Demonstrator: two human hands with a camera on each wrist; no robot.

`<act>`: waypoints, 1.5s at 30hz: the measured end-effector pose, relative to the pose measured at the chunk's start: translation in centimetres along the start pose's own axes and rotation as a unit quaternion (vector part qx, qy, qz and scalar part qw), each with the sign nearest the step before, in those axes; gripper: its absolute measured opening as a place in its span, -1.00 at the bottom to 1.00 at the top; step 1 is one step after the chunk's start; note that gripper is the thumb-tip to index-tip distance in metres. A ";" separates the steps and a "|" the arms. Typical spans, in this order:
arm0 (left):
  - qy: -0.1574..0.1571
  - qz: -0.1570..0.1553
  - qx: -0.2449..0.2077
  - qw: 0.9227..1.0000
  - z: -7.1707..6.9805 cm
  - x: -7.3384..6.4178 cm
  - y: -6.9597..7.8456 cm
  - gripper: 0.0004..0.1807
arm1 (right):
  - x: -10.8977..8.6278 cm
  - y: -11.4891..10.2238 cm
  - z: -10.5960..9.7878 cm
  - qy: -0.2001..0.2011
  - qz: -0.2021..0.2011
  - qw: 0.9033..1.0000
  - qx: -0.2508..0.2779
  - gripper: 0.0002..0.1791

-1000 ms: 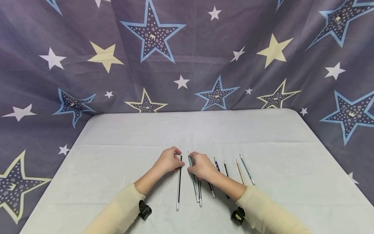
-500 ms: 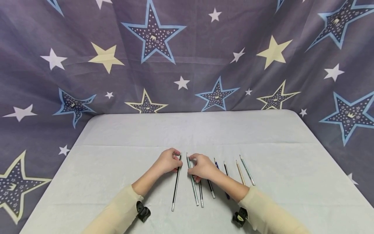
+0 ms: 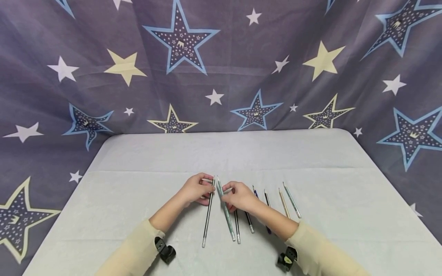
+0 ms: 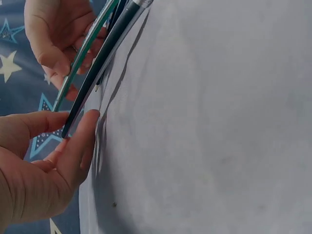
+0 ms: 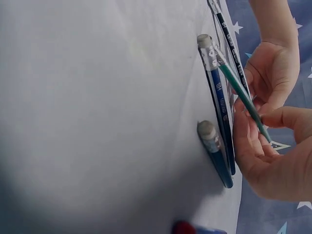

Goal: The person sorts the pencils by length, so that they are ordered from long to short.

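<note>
My left hand (image 3: 196,188) pinches a black pencil (image 3: 208,218) near its upper end between thumb and fingers; its eraser end points toward me. Just to the right, my right hand (image 3: 239,196) pinches a green pencil (image 3: 227,216) near its upper end. The two upper ends are close together and the eraser ends spread apart. In the left wrist view the black pencil (image 4: 100,63) crosses in front of the left fingers, with the green pencil (image 4: 83,53) beside it. The right wrist view shows the green pencil (image 5: 241,92) between the right thumb and fingers.
Under and beside the right hand lie two black pencils, one (image 3: 237,228) closer in and another (image 3: 249,222). Further right are a blue patterned pencil (image 3: 255,191), a black pencil (image 3: 268,198), a gold pencil (image 3: 284,203) and a green pencil (image 3: 292,200) on the white-covered table (image 3: 138,214).
The upper end of the green pencil has moved left, nearer the black pencil. The black pencil's eraser end has swung left, and my left hand has shifted slightly left.
</note>
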State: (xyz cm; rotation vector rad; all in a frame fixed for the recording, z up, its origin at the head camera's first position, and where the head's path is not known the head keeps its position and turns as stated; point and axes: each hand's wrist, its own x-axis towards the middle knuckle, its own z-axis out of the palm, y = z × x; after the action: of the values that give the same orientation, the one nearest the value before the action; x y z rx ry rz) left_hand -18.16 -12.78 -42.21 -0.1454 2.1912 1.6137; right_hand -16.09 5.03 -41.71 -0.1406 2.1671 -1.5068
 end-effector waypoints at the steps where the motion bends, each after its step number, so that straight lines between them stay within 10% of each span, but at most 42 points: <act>1: -0.002 -0.002 -0.005 1.000 0.0 0.0 0.0 -0.57 | 0.0 0.0 0.0 -0.001 0.005 1.000 0.015 -0.66; 16: -0.010 0.008 -0.056 0.998 -0.6 -0.4 0.5 -0.50 | 0.1 0.2 -0.6 -0.025 0.023 0.991 0.126 -0.61; 45: 0.010 0.029 -0.081 0.996 -0.3 -0.1 1.3 -0.48 | -0.2 0.2 -1.6 -0.008 0.002 0.986 0.167 -0.54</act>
State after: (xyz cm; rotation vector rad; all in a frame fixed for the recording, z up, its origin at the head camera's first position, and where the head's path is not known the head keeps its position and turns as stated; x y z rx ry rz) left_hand -18.55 -12.68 -40.92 -0.1466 2.0955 1.8279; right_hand -16.61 6.49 -41.39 -0.0331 1.8676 -1.8325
